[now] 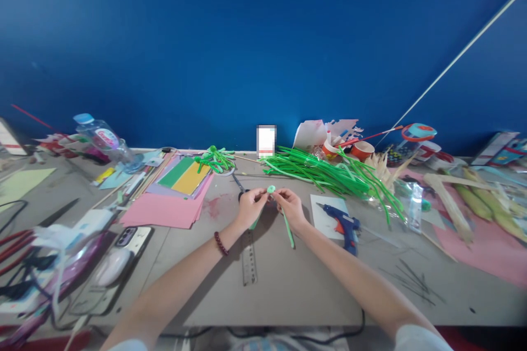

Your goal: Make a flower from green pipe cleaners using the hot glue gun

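Note:
Both my hands meet over the middle of the grey table point(288, 285). My left hand point(250, 207) and my right hand point(290, 206) pinch a green pipe cleaner point(271, 190) between them; its top is coiled into a small loop and its tail hangs down past my right hand toward the table. My left wrist wears a dark red bead bracelet point(220, 243). A clear ruler point(248, 259) lies just below my hands, and scissors point(238, 185) lie just behind my left hand.
A heap of green pipe cleaners point(329, 173) lies behind right, with a blue glue gun point(344, 226) on white paper. Coloured paper sheets point(173, 197), a water bottle point(102, 140), a phone point(132, 237) and cables sit left. Corn husks point(473, 200) lie right.

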Tool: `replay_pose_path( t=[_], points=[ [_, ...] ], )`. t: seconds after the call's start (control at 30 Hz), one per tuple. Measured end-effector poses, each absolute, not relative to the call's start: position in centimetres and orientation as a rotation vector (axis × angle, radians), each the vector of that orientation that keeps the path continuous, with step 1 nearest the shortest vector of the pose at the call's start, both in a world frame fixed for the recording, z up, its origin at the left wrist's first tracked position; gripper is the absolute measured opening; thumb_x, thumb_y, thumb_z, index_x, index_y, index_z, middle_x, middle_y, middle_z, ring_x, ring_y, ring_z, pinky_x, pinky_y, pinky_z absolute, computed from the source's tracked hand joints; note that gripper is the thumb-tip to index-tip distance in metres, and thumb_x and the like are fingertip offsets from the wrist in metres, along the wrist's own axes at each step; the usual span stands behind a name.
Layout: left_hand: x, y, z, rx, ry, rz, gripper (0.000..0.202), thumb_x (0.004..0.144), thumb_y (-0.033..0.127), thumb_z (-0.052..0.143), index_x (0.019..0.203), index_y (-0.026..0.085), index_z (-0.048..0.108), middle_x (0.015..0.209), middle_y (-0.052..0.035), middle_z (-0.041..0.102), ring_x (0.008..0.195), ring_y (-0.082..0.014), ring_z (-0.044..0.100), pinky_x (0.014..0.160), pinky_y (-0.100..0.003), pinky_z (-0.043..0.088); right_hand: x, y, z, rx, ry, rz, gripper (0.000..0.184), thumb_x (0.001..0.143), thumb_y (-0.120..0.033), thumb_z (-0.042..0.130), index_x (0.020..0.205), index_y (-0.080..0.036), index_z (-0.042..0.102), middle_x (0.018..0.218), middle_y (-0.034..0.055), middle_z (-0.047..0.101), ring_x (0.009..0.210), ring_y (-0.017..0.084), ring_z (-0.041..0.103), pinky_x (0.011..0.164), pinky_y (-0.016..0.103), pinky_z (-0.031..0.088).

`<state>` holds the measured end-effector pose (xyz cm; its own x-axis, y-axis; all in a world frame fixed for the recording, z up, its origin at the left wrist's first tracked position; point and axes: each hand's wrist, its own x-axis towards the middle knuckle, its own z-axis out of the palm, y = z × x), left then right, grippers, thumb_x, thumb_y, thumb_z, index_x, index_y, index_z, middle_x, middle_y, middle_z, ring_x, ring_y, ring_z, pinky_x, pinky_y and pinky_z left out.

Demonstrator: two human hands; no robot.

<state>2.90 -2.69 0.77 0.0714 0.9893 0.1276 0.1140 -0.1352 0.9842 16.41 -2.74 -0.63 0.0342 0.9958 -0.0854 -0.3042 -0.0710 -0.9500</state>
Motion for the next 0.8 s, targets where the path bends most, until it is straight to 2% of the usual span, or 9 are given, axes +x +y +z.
replay_pose_path(
  t=[0.13, 0.23, 0.33, 0.47, 0.57, 0.63, 0.8],
  points=[
    [2.8, -2.4, 1.0, 1.252, 1.098, 1.148, 0.025, 0.072, 0.033, 0.064, 0.086, 0.013, 0.071, 0.077, -0.0071, 0.073, 0.058, -0.0158, 0.064, 0.057, -0.026, 0.050, 16.5, -2.7, -0.8, -1.077, -0.872, 1.365, 0.039, 0.056, -0.045, 0.077, 0.076, -0.017, 0.058, 0.058, -0.0025, 0.059, 0.041, 0.005, 0.039, 0.037, 0.018, 0.026],
    [2.6, -2.2, 0.9, 1.173, 1.056, 1.076, 0.026, 0.071, 0.033, 0.065, 0.087, 0.013, 0.071, 0.069, -0.0063, 0.071, 0.054, -0.0147, 0.063, 0.053, -0.025, 0.049, 16.5, -2.5, -1.2, -1.118, -0.878, 1.353, 0.040, 0.056, -0.046, 0.077, 0.077, -0.016, 0.060, 0.051, -0.0051, 0.053, 0.041, 0.006, 0.039, 0.037, 0.018, 0.027],
    [2.4, -2.0, 0.9, 1.113, 1.020, 1.025, 0.026, 0.069, 0.035, 0.067, 0.083, 0.013, 0.072, 0.061, -0.0046, 0.068, 0.050, -0.0136, 0.061, 0.050, -0.024, 0.048, 16.6, -2.4, -1.5, -1.132, -0.916, 1.339, 0.038, 0.059, -0.048, 0.076, 0.073, -0.016, 0.061, 0.045, -0.0067, 0.047, 0.039, 0.005, 0.036, 0.037, 0.018, 0.026],
    [2.4, -1.9, 1.0, 1.094, 1.008, 1.000, 0.030, 0.068, 0.040, 0.069, 0.080, 0.012, 0.071, 0.056, -0.0033, 0.065, 0.047, -0.0126, 0.058, 0.049, -0.024, 0.047, 16.7, -2.4, -1.5, -1.072, -0.906, 1.351, 0.036, 0.057, -0.047, 0.077, 0.069, -0.016, 0.061, 0.045, -0.0072, 0.046, 0.038, 0.005, 0.036, 0.037, 0.019, 0.026],
    [2.6, -2.0, 0.9, 1.206, 1.064, 1.021, 0.035, 0.070, 0.041, 0.067, 0.090, 0.012, 0.069, 0.064, -0.0046, 0.068, 0.051, -0.0138, 0.059, 0.051, -0.026, 0.048, 16.6, -2.4, -1.3, -1.042, -0.875, 1.376, 0.035, 0.057, -0.045, 0.077, 0.068, -0.016, 0.060, 0.046, -0.0071, 0.045, 0.038, 0.004, 0.034, 0.037, 0.019, 0.023],
    [2.7, -2.2, 0.7, 1.376, 1.137, 1.082, 0.036, 0.070, 0.039, 0.068, 0.095, 0.013, 0.067, 0.076, -0.0063, 0.070, 0.060, -0.0155, 0.062, 0.058, -0.027, 0.050, 16.6, -2.4, -1.1, -1.033, -0.860, 1.372, 0.034, 0.057, -0.044, 0.077, 0.067, -0.016, 0.060, 0.048, -0.0064, 0.047, 0.039, 0.004, 0.033, 0.037, 0.019, 0.022],
    [2.7, -3.0, 0.6, 1.862, 1.382, 1.176, 0.024, 0.077, 0.033, 0.063, 0.097, 0.020, 0.066, 0.095, -0.0068, 0.071, 0.080, -0.0182, 0.065, 0.075, -0.029, 0.050, 16.4, -2.6, -0.6, -1.061, -0.871, 1.361, 0.034, 0.056, -0.043, 0.078, 0.062, -0.016, 0.057, 0.045, -0.0071, 0.045, 0.037, 0.004, 0.033, 0.038, 0.020, 0.022]
  ],
)
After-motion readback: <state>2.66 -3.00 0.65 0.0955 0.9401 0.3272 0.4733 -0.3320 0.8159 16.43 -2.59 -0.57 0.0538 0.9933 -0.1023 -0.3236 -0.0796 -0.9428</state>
